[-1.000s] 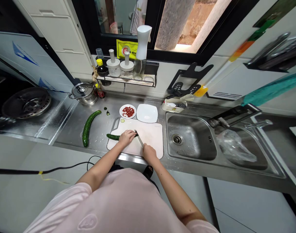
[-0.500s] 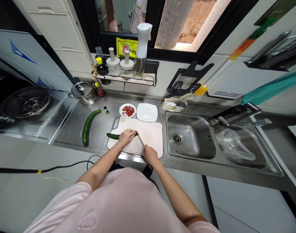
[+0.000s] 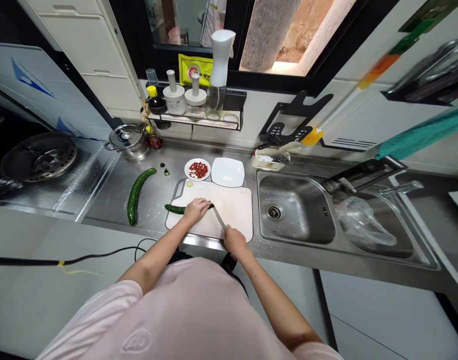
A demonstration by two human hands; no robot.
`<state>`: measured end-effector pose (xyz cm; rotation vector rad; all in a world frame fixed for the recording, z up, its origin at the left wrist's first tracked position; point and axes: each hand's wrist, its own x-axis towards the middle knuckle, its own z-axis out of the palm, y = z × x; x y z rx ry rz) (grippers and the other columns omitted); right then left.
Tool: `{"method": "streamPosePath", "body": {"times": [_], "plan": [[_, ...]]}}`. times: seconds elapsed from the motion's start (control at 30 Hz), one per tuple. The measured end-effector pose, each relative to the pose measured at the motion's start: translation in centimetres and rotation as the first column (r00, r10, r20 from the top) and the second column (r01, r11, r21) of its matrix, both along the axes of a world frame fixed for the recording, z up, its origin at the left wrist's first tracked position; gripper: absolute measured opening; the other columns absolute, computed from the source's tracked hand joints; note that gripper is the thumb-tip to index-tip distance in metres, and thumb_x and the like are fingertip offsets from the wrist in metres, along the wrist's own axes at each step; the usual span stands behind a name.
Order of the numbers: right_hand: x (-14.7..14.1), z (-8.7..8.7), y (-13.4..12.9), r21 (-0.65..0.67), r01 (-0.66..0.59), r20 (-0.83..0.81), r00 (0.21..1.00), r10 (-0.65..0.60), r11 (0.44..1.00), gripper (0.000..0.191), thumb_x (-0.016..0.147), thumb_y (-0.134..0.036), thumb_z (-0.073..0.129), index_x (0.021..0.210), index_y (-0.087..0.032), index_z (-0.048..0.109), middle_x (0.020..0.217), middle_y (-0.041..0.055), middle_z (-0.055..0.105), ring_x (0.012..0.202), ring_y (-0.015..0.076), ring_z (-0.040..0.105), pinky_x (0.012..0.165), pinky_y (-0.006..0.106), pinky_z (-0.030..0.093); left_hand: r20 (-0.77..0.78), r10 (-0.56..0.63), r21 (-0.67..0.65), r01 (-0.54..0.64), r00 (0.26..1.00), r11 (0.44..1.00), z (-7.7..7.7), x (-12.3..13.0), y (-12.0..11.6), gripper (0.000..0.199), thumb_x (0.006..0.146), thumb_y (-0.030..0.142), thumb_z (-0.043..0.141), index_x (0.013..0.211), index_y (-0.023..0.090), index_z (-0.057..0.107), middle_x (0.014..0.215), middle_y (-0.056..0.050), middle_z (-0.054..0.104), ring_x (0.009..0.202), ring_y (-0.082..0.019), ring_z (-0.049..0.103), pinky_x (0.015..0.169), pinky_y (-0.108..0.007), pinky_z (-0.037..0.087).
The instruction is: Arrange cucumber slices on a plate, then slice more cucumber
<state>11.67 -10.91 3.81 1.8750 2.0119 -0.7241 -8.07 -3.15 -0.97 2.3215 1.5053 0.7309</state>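
Observation:
My left hand (image 3: pixel 196 210) is closed over a dark green cucumber (image 3: pixel 174 209) that lies across the white cutting board (image 3: pixel 232 220). Its left end sticks out past my fingers, and the middle is hidden under them. My right hand (image 3: pixel 235 240) grips a knife (image 3: pixel 218 218) by the handle, which the fingers cover. The blade slants up and left, its tip at the cucumber's right end beside my left fingertips. A pale round cucumber slice (image 3: pixel 189 184) lies at the board's upper left corner. A second, whole cucumber (image 3: pixel 136 196) rests on the steel counter to the left.
Behind the board stand a plate of chopped red pieces (image 3: pixel 191 174) and a white square plate (image 3: pixel 227 172). Small green scraps (image 3: pixel 166 172) lie near the lidded pot (image 3: pixel 128 142). To the right is the sink (image 3: pixel 296 220); a shelf rack (image 3: pixel 198 120) holds bottles and jars.
My right hand with the knife has shifted very slightly right and down. My left hand and the cucumber stay in place; the camera view has tilted a little.

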Motion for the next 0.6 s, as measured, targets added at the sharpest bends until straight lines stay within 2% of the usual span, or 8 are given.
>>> {"method": "streamPosePath", "body": {"times": [0.3,0.6], "plan": [[0.9,1.0,0.1,-0.019,-0.004,-0.017,1.0,0.004,1.0,0.024,0.093,-0.023,0.036,0.107,-0.016,0.054,0.097,0.0128,0.065,0.09,0.022,0.063,0.071,0.028,0.04,-0.002,0.03,-0.011,-0.03,1.0,0.999,-0.2,0.1,0.1,0.024,0.092,0.031,0.047,0.104,0.027,0.067,0.097,-0.004,0.065,0.093,-0.015,0.056,0.082,-0.027,0.045],[1.2,2.2,1.0,0.086,0.045,0.037,0.998,-0.048,0.995,0.032,0.098,-0.034,0.028,0.115,-0.023,0.052,0.096,0.0093,0.065,0.088,0.0208,0.062,0.072,0.029,0.037,-0.027,0.084,-0.063,-0.085,0.996,0.994,0.8,0.4,0.0,0.024,0.091,0.032,0.047,0.106,0.025,0.064,0.1,-0.004,0.066,0.093,-0.017,0.057,0.081,-0.029,0.045]]}}
